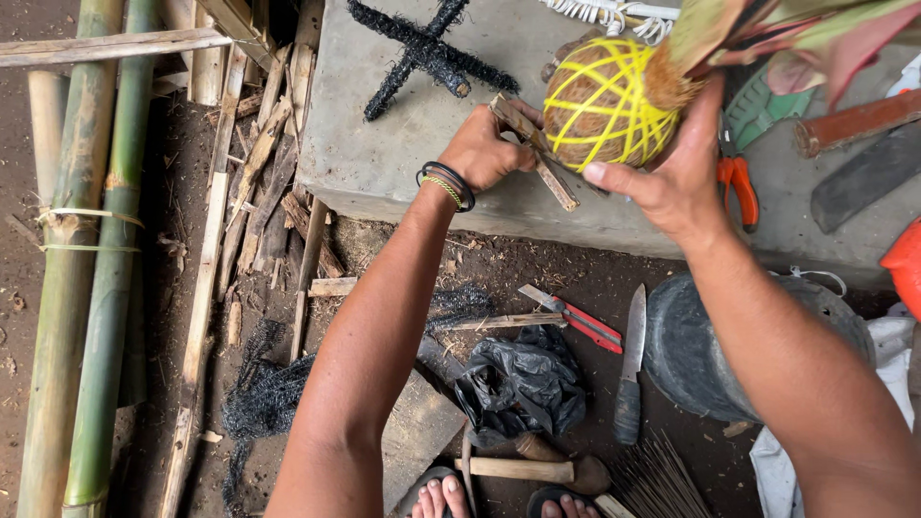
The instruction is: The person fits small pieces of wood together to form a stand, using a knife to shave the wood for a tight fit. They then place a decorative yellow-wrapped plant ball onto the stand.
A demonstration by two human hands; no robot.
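Surface: grey concrete bench (pixel 403 144) above a dirt floor (pixel 192 144), bamboo poles (pixel 72 288) at 9 o'clock | Left hand (pixel 489 149): grip closed on a wooden stick (pixel 537 153) | Right hand (pixel 672 182): grip cupped around a yellow-strung coir ball (pixel 600 101), held at 3 o'clock of the stick, touching it
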